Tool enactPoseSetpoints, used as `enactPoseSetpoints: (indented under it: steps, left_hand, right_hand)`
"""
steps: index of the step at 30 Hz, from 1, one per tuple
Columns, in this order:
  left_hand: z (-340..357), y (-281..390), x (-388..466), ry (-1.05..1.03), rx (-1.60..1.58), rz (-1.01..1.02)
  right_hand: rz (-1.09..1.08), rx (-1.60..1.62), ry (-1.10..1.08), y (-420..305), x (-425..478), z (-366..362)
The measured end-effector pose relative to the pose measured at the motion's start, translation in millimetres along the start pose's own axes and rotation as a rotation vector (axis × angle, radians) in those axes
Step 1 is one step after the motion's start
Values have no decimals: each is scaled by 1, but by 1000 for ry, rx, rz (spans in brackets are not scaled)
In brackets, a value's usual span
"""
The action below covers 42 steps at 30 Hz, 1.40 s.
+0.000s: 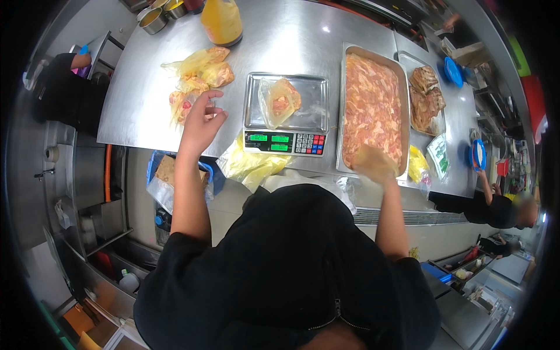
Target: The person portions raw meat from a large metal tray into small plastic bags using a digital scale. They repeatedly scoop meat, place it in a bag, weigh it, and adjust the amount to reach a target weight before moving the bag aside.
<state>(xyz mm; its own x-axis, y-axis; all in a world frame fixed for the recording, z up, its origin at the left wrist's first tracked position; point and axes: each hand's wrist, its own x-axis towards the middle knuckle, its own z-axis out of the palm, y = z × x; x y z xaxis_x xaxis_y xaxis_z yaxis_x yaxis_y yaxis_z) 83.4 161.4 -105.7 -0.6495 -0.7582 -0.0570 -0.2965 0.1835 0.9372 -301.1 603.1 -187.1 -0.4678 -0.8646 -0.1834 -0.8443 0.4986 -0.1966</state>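
My left hand (203,122) is raised over the steel table, thumb and fingers apart, with nothing in them. Just past it lie several clear plastic bags of raw meat (218,74). A digital scale (313,94) stands in front of me, its display lit. On its pan rests an open, yellowish plastic bag with raw meat (282,105). To the right, a deep steel tray (406,100) is filled with sliced, marinated raw meat (372,96). Motion blurs my right hand (376,164), seemingly in a thin plastic glove, at the tray's near end; its grip is unclear.
A yellow-filled jug (222,22) and steel pots (153,21) stand at the back left. Beyond the tray is a second tray (415,59) of browned meat. Yellow plastic bags (251,162) hang at the table's front edge, near a lined bin (153,183). Co-workers (498,212) are at right.
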Motion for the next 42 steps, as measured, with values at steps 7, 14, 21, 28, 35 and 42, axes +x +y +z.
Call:
enactPoseSetpoints:
  steps: [7,14,21,28,35,42]
  left_hand:
    - [21,38,10,29,67,98]
    - [40,26,0,-82,200,210]
    - [106,4,-6,-130,680,310]
    - [126,4,25,-45,312,377]
    - [120,27,24,-74,143,254]
    - [116,18,18,1,173,242]
  right_hand:
    - [-26,212,71,-8,42,44]
    - [15,309,330,34,12,16]
    - [119,366,443,32,14,-13]
    - [199,523,369,5,36,-38]
    - [206,248,525,89,35,28]
    - [82,424,433,32,27,-41]
